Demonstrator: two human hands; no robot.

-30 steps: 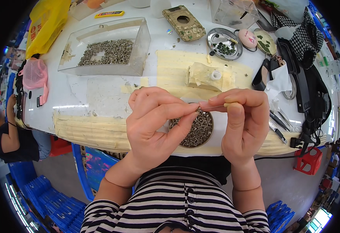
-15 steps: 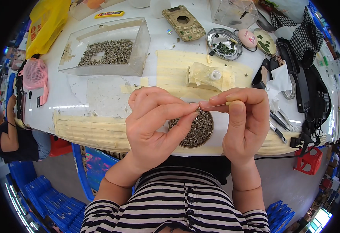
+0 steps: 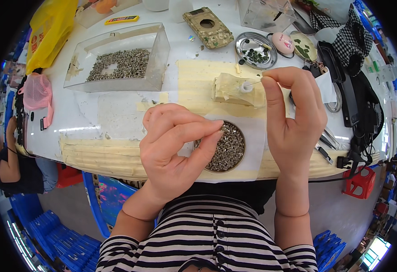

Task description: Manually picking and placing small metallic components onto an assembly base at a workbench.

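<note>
My left hand [image 3: 173, 147] is closed in a pinch above the left edge of a round tin [image 3: 244, 148] full of small, shiny grey pieces. What sits between its fingertips is too small to make out. Up and to the right, my right hand [image 3: 296, 113] pinches a thin needle tool [image 3: 254, 83] between thumb and forefinger. The tool's tip points into a small white cup [image 3: 246, 87] on a block wrapped in cream tape [image 3: 223, 89]. My fingers hide its handle end.
A clear box [image 3: 160, 75] with similar grey pieces stands left. Behind are a camouflage-patterned case [image 3: 216, 37] and a metal dish [image 3: 238, 45] holding dark green bits. Tweezers [image 3: 324, 154] and black straps lie right. Another person's arm [image 3: 10, 156] shows at far left.
My right hand has moved up and right, away from my left fingertips, bringing the needle tool to the white cup. My left hand stays pinched over the tin, shifted slightly left.
</note>
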